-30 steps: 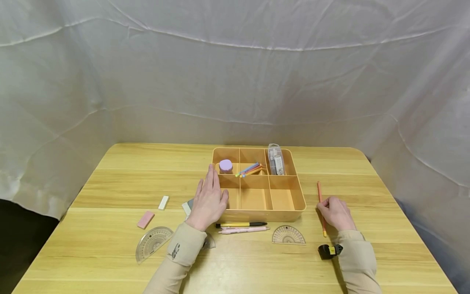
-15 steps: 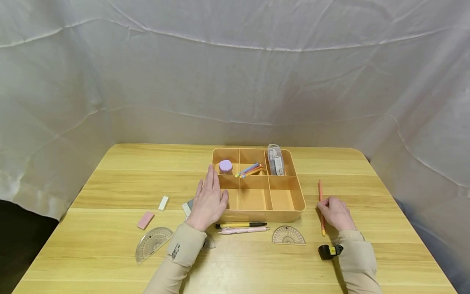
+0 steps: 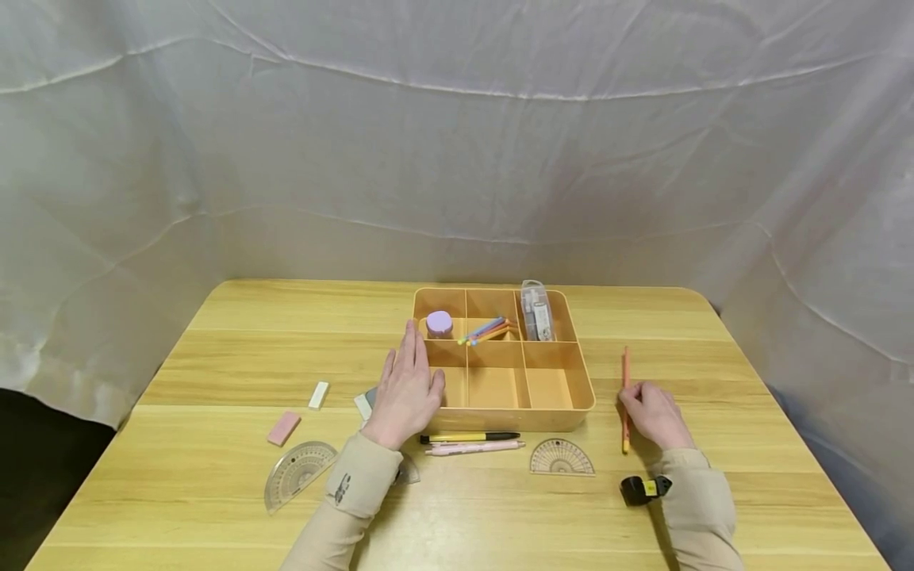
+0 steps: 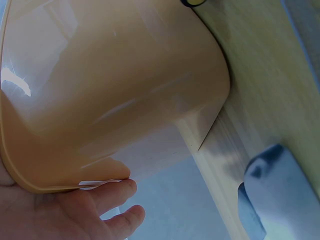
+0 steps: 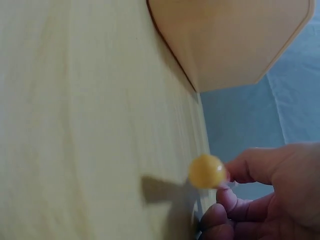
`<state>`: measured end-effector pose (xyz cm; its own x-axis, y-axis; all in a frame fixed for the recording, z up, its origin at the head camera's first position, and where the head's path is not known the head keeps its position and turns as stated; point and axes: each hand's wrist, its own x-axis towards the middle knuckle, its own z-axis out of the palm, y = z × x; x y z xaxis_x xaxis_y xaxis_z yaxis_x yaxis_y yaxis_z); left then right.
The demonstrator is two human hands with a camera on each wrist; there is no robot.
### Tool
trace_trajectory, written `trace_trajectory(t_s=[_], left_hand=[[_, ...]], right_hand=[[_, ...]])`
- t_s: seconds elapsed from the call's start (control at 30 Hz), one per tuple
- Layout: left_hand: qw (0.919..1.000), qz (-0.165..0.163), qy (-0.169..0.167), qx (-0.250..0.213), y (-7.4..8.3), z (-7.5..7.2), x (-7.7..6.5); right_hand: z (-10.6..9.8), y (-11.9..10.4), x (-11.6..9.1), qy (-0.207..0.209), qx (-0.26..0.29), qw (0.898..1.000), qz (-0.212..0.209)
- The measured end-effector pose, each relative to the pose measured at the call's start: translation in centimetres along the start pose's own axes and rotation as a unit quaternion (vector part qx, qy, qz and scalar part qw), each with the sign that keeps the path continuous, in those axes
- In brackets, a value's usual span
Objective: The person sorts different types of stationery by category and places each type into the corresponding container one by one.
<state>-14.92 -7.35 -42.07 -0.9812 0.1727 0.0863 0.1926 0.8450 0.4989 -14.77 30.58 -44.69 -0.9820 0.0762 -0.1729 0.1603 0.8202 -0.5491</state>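
My right hand [image 3: 655, 414] pinches a slim orange pencil [image 3: 626, 365] between thumb and fingertips. Its rounded yellow end [image 5: 206, 171] faces the right wrist camera. To its left stands an orange divided organizer box [image 3: 514, 419]. My left hand [image 3: 405, 396] rests on the left rim of this box, its fingers fairly straight along the wall. In the left wrist view, fingertips [image 4: 122, 192] touch the rim. Beside that hand lies a grey and white eraser [image 3: 362, 405], partly covered by it. A small black and yellow object [image 3: 643, 490] sits by the right wrist.
The box holds a purple-lidded jar [image 3: 439, 323], several coloured sticks [image 3: 489, 329] and a clear case [image 3: 536, 311]. Before it lie a yellow-black pen [image 3: 467, 437], a pink pen [image 3: 477, 448] and a protractor [image 3: 561, 457]. At left are a pink eraser [image 3: 284, 427], white eraser [image 3: 319, 395] and larger protractor [image 3: 298, 473].
The pencil has turned slightly in my right hand, now pointing almost straight away from me, and has shifted a little forward. My left hand keeps its place on the box.
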Motion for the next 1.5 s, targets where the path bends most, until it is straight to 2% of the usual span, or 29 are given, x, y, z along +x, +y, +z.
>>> trace_trajectory(t_s=[0.33,0.43,0.57,0.67,0.83,1.1,1.2,1.4,1.5], left_hand=[[1.0,0.002,0.0,0.005,0.0,0.0,0.0],[1.0,0.002,-0.001,0.003,0.0,0.0,0.0],[1.0,0.002,-0.002,0.002,-0.1,0.0,0.0],[1.0,0.0,-0.004,0.002,-0.1,0.0,0.0],[1.0,0.001,-0.004,0.001,-0.1,0.0,0.0],[1.0,0.001,-0.005,0.002,-0.1,0.0,0.0],[1.0,0.002,-0.005,0.001,0.0,0.0,0.0],[1.0,0.002,-0.003,0.005,0.0,0.0,0.0],[1.0,0.001,-0.004,0.003,0.0,0.0,0.0]], right_hand=[[-0.5,-0.1,-0.3,-0.017,0.042,0.999,-0.008],[-0.6,-0.3,-0.4,-0.024,0.088,0.996,-0.002],[-0.7,-0.7,-0.5,-0.034,0.179,0.983,0.004],[-0.8,-1.2,-0.6,-0.013,0.219,0.976,-0.004],[-0.7,-1.9,-0.6,0.055,0.249,0.967,-0.023],[0.0,-3.4,-0.6,0.159,0.33,0.93,-0.029],[0.1,-4.3,-0.7,0.166,0.363,0.916,-0.037],[0.3,-5.7,-0.9,0.145,0.446,0.88,-0.076],[0.4,-6.2,-0.9,0.15,0.466,0.868,-0.087]])
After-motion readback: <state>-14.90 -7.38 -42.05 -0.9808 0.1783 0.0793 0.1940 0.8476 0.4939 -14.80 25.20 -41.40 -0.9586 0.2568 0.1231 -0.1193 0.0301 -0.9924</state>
